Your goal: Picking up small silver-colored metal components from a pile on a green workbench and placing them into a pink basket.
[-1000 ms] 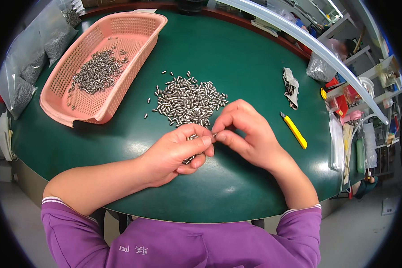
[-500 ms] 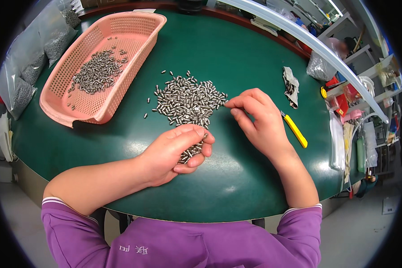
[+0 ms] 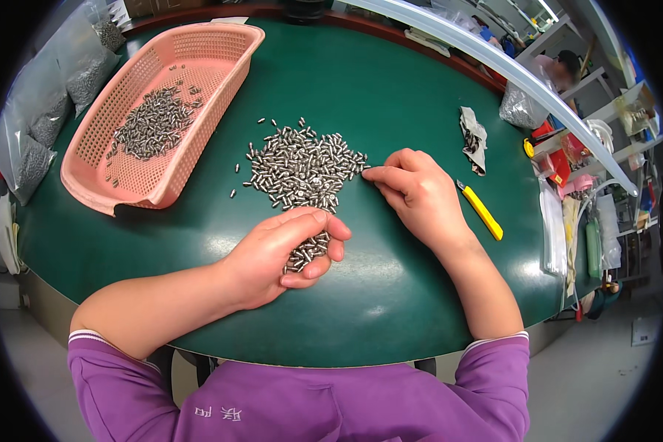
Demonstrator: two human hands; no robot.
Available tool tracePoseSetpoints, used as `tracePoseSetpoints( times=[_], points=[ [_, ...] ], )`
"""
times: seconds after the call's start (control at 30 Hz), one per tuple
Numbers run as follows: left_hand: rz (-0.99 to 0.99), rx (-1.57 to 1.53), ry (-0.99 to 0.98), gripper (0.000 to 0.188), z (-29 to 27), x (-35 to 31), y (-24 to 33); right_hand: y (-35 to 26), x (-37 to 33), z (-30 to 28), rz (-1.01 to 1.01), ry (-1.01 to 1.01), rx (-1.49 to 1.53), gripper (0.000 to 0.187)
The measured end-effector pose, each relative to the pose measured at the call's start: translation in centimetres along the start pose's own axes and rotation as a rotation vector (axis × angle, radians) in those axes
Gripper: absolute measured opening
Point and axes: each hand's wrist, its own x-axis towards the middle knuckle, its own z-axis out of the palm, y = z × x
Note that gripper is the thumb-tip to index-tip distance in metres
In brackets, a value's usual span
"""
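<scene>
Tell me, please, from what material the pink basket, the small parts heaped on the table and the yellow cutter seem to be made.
Pink basket: probably moulded plastic, fairly matte, judging by its regular perforated walls.
Small parts: likely metal, shiny silver-grey, with bright highlights.
Yellow cutter: handle apparently plastic, evenly coloured; the grey tip may be metal.
</scene>
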Motion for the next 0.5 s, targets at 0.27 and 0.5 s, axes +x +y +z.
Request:
tracePoseSetpoints(
  times=[0.27, 0.5],
  points=[
    [0.001, 0.027, 0.011, 0.026, 0.0, -0.1, 0.0, 1.3, 0.2, -0.7, 0.149, 0.042, -0.379, 0.014],
    [0.004, 0.017, 0.018, 0.025, 0.0, 0.0, -0.1, 0.5, 0.5, 0.3, 0.090, 0.064, 0.037, 0.015]
  ],
)
